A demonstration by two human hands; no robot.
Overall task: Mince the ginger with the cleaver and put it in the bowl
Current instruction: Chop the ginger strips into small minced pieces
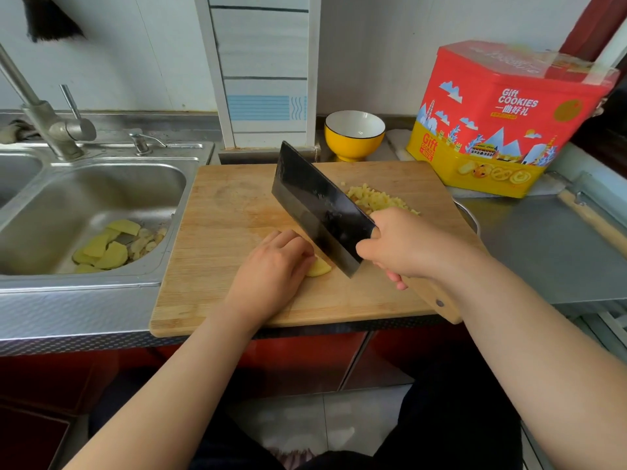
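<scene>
A wooden cutting board (237, 212) lies on the counter. My right hand (403, 245) grips the wooden handle of a dark cleaver (319, 208), whose blade tilts up and away over the board. My left hand (271, 266) holds down a pale yellow piece of ginger (319, 268) with curled fingers, right beside the blade's heel. A heap of minced ginger (376, 198) sits on the board behind the blade, partly hidden by it. A yellow bowl (354, 137) with a white inside stands just beyond the board's far edge.
A steel sink (84, 205) to the left holds ginger peelings (112, 245); its tap (51, 123) rises behind. A red and yellow cookie box (495, 120) stands at the back right. The bare steel counter (543, 245) extends to the right.
</scene>
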